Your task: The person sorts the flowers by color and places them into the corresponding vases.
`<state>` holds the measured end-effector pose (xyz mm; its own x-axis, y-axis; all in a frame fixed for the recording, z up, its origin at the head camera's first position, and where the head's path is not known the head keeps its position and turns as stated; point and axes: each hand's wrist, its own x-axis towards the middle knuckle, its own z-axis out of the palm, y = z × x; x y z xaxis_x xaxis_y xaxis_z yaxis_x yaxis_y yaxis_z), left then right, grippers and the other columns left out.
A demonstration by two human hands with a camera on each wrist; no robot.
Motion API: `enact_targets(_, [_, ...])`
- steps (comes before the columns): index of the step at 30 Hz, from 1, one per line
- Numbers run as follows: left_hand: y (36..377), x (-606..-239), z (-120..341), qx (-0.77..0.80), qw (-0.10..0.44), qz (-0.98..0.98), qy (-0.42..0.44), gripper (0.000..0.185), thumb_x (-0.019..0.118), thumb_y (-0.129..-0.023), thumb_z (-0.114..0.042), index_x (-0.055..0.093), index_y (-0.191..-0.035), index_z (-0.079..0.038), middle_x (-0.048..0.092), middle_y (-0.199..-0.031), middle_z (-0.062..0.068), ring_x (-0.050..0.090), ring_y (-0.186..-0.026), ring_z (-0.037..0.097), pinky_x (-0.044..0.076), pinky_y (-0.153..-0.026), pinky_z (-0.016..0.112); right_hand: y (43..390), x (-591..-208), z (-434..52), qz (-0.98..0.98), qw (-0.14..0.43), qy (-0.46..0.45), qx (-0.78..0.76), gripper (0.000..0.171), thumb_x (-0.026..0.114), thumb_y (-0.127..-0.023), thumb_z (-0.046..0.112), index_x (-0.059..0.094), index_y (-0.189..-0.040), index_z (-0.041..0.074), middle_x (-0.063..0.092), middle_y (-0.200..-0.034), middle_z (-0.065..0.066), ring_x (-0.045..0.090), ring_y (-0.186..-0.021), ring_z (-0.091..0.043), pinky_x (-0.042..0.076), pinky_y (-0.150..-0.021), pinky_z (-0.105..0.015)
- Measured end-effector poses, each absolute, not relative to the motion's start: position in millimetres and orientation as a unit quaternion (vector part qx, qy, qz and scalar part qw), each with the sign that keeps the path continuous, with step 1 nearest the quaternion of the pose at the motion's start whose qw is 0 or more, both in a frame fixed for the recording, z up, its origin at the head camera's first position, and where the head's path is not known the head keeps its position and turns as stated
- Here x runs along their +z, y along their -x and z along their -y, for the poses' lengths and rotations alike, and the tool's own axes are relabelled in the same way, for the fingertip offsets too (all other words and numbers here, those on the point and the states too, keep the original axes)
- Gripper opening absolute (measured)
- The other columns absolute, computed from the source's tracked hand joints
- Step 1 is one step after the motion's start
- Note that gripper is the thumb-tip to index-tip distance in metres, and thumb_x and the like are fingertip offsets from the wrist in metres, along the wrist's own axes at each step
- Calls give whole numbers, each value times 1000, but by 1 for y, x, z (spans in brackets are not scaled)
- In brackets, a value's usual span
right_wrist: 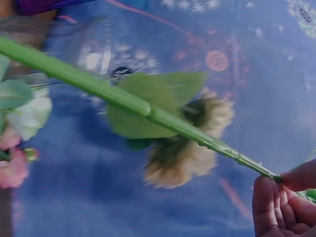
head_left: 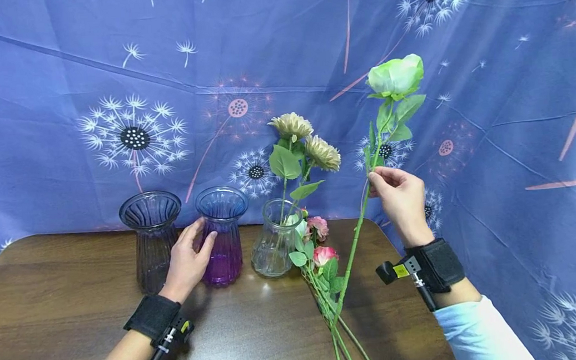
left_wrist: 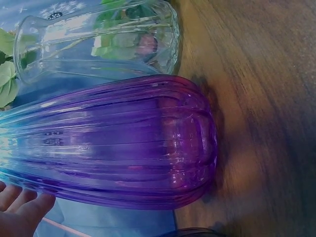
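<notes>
Our right hand (head_left: 401,199) pinches the green rose stem (head_left: 354,244), its long axis slanting from the table's (head_left: 51,308) front edge up toward the backdrop. Our left hand (head_left: 187,260), fingers relaxed, touches the purple vase (head_left: 223,236), left of the stem, near the back edge.

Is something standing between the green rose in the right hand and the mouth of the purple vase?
Yes. The clear vase with its beige flowers stands between the green rose and the purple vase, which the left hand touches.
</notes>
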<state>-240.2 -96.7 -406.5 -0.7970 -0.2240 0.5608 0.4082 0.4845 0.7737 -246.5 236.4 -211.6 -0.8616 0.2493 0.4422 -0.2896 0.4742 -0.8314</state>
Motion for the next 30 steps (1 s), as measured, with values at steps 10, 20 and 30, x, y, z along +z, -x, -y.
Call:
enact_targets(10, [238, -404, 98, -512, 306, 801, 50, 43, 60, -92, -15, 50, -128, 5, 56, -124, 24, 56, -115, 37, 50, -92, 49, 254, -146, -200, 762, 319, -88, 557, 21, 62, -88, 8, 65, -101, -8, 63, -65, 12, 59, -54, 0, 53, -56, -14])
enact_targets(20, [237, -406, 97, -516, 290, 805, 48, 45, 60, -92, -17, 49, -129, 6, 56, -123, 25, 57, -113, 39, 50, -91, 50, 263, -82, -159, 635, 326, -144, 686, 7, 60, -85, -3, 66, -83, 0, 63, -64, -2, 57, -51, -8, 55, -54, -19])
enact_targets(30, [235, -406, 97, -502, 294, 812, 53, 45, 60, -92, -19, 49, -130, 4, 56, -124, 24, 58, -111, 38, 52, -88, 50, 272, -65, -117, 623, 332, -161, 690, 15, 59, -87, -2, 65, -98, -10, 60, -63, -1, 57, -51, -8, 55, -56, -19])
